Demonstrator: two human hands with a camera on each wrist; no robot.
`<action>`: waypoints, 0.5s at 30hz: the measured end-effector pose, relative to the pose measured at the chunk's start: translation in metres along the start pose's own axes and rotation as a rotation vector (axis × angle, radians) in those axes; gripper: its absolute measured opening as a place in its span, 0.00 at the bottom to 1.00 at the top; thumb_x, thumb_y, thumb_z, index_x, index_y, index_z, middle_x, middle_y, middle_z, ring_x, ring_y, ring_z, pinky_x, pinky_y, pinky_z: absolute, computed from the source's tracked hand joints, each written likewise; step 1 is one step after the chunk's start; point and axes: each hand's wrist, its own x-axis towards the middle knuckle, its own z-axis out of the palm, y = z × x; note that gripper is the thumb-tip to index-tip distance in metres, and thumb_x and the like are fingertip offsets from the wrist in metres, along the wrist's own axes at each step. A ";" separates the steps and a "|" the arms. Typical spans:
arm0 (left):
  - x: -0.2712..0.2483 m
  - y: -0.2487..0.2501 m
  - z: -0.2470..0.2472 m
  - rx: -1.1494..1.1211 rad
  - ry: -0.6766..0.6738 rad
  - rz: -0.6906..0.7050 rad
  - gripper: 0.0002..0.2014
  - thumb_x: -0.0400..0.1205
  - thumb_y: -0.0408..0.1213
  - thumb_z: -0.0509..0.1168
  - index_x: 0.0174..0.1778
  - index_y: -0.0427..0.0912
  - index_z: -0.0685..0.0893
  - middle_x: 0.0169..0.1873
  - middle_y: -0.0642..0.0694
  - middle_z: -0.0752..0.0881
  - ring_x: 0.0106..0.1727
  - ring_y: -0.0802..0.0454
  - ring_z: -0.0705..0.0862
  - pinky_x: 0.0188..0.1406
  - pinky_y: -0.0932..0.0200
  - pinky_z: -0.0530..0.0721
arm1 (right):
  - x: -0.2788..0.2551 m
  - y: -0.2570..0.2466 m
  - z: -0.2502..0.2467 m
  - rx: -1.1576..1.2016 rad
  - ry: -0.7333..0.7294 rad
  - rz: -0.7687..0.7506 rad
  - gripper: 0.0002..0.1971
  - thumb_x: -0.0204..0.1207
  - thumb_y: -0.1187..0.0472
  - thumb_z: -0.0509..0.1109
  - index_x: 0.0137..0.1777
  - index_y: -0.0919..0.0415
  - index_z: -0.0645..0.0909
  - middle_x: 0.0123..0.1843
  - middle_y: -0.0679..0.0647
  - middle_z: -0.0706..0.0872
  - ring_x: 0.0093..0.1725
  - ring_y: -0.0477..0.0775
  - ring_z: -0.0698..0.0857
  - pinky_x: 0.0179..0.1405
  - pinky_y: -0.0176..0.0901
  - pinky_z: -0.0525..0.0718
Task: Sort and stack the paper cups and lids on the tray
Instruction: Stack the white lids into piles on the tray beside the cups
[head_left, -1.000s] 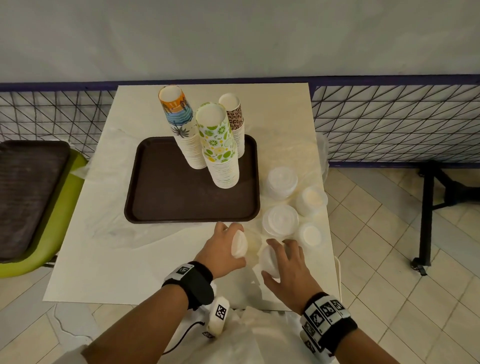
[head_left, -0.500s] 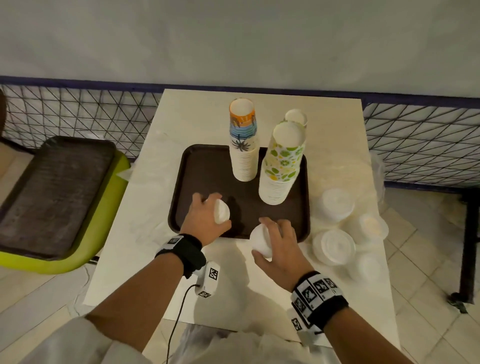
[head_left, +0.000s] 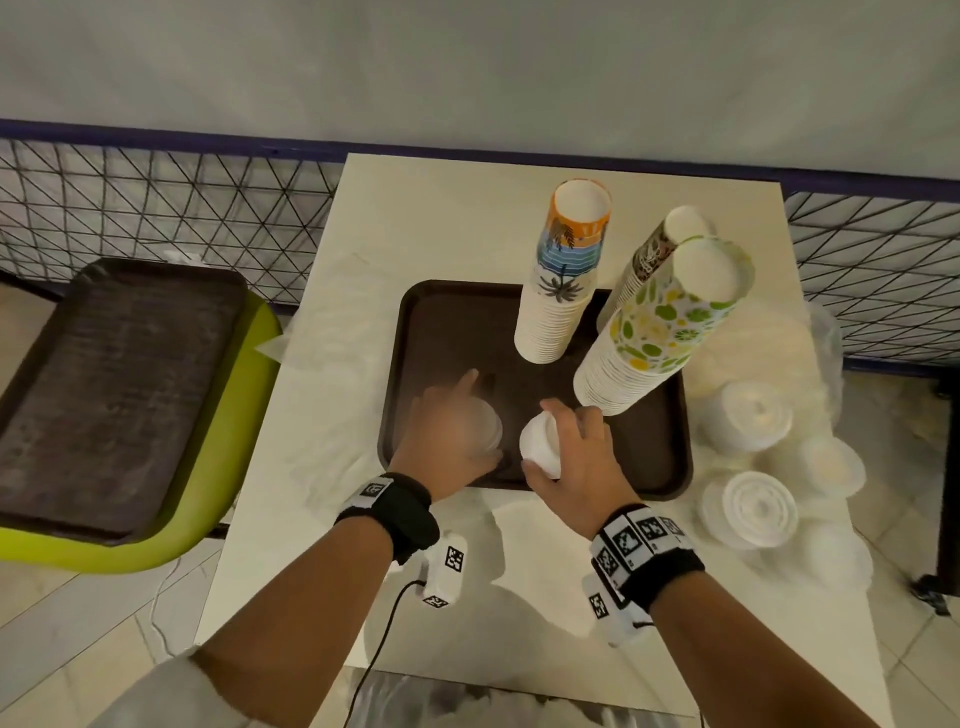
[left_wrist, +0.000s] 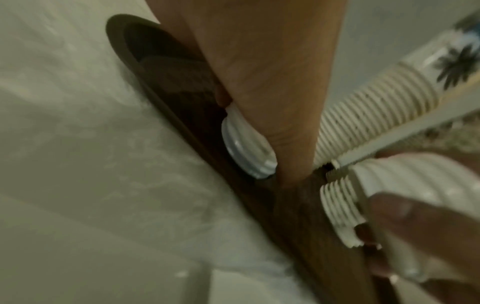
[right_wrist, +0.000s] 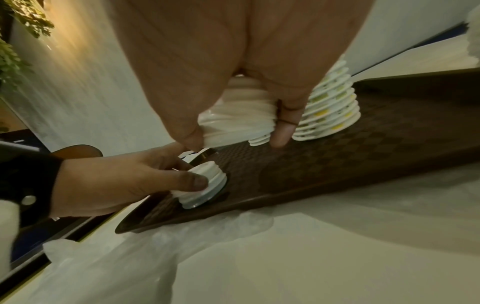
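Brown tray (head_left: 447, 332) on the pale table (head_left: 415, 218): left hand (head_left: 447, 436) grips a small lid stack (right_wrist: 205, 185), its base touching the tray. Right hand (head_left: 576, 457) clutches another lid stack (right_wrist: 239, 121), thumb and fingers wrapped round it.

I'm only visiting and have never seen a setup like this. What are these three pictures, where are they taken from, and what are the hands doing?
No machine here: a person wears three cameras. The head view looks down from above; the other two sit on the wrists and look along the fingers.

On the pale table lies a dark brown plastic tray bearing three tall stacks of patterned paper cups. More white plastic lids wait on the table beside the tray.

The left hand holds a short stack of white lids low over the tray; whether it touches is unclear. The right hand grips a bigger lid stack above the tray.
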 end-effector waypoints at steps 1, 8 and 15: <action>-0.002 -0.005 -0.002 -0.111 -0.001 -0.036 0.55 0.74 0.56 0.78 0.90 0.63 0.47 0.71 0.45 0.69 0.70 0.47 0.68 0.71 0.47 0.73 | 0.004 -0.004 0.002 -0.014 0.009 -0.020 0.39 0.75 0.50 0.76 0.83 0.49 0.61 0.70 0.58 0.67 0.69 0.61 0.70 0.71 0.56 0.76; -0.005 -0.013 -0.017 -0.730 0.041 -0.319 0.30 0.84 0.54 0.57 0.85 0.62 0.69 0.75 0.50 0.81 0.76 0.50 0.78 0.81 0.46 0.73 | 0.042 -0.052 0.026 -0.226 -0.034 -0.148 0.40 0.77 0.47 0.73 0.85 0.49 0.57 0.73 0.62 0.66 0.68 0.65 0.70 0.71 0.56 0.76; -0.005 -0.008 -0.030 -0.813 -0.024 -0.365 0.30 0.77 0.59 0.56 0.77 0.60 0.80 0.69 0.54 0.85 0.71 0.52 0.83 0.75 0.42 0.81 | 0.057 -0.064 0.058 -0.350 -0.078 -0.136 0.44 0.76 0.49 0.77 0.86 0.41 0.54 0.75 0.57 0.67 0.70 0.63 0.70 0.67 0.59 0.82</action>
